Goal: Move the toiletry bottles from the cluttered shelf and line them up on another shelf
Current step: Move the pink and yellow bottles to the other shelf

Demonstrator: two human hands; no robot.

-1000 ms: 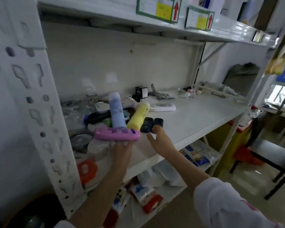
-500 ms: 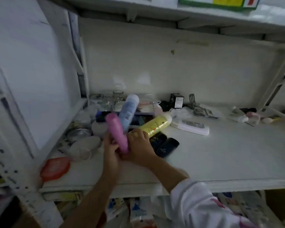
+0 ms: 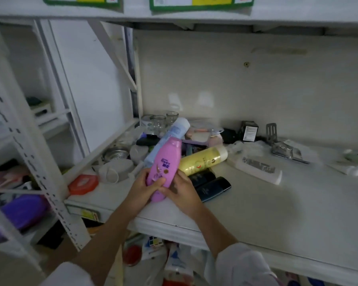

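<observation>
- The pink bottle (image 3: 163,168) is gripped by both hands above the front left part of the white shelf (image 3: 277,213), tilted with its cap pointing up and away from the person.
- The lower part of the pink bottle is clasped from the left by the left hand (image 3: 142,189), fingers curled around it; it is pinched from the right by the right hand (image 3: 181,193), thumb laid across its front.
- Just behind the pink bottle, one pale blue bottle (image 3: 172,134) is seen leaning on the clutter, its cap toward the back wall.
- One yellow bottle (image 3: 203,159) is laid on its side just right of the pink bottle, its pale cap pointing right.
- Two dark flat bottles (image 3: 212,187) are laid side by side below the yellow bottle, close to the right hand.
- One white remote-like device (image 3: 256,167) is laid flat to the right of the yellow bottle.
- Three small glass jars (image 3: 159,120) are stood at the back left corner, behind the blue bottle.
- One metal strainer (image 3: 116,154) and one grey lidded container (image 3: 116,170) are set at the left edge, with one orange round lid (image 3: 83,183) in front of them.
- One small black box (image 3: 249,131) is stood near the back wall, right of the pile.
- In all, five bottles are counted: one held, four resting on the shelf.
</observation>
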